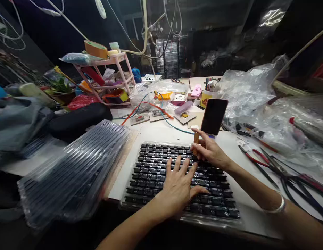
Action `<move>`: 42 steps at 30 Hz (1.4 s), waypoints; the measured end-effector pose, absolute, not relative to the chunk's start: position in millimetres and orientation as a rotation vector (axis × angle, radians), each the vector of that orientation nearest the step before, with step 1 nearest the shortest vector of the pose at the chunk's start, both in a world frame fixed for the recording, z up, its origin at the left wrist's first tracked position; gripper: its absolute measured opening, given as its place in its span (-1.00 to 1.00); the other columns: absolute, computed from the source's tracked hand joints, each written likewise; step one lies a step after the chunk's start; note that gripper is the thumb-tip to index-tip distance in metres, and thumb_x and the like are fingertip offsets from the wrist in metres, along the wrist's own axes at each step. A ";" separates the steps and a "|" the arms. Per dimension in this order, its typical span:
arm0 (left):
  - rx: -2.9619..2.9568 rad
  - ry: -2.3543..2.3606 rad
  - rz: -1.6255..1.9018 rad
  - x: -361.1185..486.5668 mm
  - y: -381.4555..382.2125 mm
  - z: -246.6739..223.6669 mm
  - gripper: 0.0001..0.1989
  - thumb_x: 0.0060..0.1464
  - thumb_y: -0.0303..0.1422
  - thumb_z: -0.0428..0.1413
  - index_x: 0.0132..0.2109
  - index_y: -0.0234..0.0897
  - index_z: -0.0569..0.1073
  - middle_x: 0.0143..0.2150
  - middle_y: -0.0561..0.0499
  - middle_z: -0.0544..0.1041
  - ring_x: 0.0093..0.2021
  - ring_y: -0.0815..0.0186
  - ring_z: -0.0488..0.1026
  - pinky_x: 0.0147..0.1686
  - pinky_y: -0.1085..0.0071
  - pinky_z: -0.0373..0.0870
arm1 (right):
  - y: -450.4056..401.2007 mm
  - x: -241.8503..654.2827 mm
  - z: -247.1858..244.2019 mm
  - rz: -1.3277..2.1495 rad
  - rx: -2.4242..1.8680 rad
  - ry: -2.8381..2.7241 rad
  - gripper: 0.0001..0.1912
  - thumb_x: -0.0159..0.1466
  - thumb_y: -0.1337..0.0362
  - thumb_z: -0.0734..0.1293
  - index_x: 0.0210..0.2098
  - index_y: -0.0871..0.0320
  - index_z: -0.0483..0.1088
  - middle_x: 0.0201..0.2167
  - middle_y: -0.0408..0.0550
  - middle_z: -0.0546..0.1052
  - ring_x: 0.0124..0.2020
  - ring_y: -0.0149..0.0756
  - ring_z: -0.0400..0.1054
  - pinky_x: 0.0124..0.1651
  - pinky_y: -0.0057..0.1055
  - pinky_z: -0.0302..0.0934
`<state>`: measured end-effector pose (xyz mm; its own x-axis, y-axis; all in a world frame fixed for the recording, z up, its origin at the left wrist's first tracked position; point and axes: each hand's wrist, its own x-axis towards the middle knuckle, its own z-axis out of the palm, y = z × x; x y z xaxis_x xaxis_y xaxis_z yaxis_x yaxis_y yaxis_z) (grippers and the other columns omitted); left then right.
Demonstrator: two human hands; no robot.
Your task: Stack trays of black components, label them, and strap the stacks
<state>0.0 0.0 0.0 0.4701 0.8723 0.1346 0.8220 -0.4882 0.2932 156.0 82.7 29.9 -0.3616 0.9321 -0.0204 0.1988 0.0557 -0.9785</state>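
A clear plastic tray (125, 198) holds several rows of small black parts (148, 175) with pins. My left hand (178, 184) lies over the middle of the rows, palm down with its fingers spread. At the tray's back right, my right hand (209, 149) pinches a small orange-brown block (196, 140), held upright. The block's lower end is down at the top rows; whether it touches a part is hard to tell. A dark-screened phone (214, 117) stands just behind my right hand.
Stacked clear trays (73, 170) lie at the left. Pliers (277, 165) and large black-handled scissors (302, 187) are at the right. A pink shelf (119, 71), a blue cable (174, 128) and plastic bags (245, 90) are behind.
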 end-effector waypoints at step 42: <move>2.556 1.443 0.418 -3.4 -3.8 -1.0 -0.32 0.10 0.15 -0.22 0.23 -0.12 0.23 0.22 -0.08 0.31 0.29 -0.02 0.04 0.21 -0.13 -0.15 | 89.0 163.3 20.9 1.474 -1.142 -1.605 -0.42 0.21 0.14 0.25 0.18 0.09 0.04 -0.45 -0.16 0.47 -0.68 -0.49 0.21 -0.71 -0.58 0.10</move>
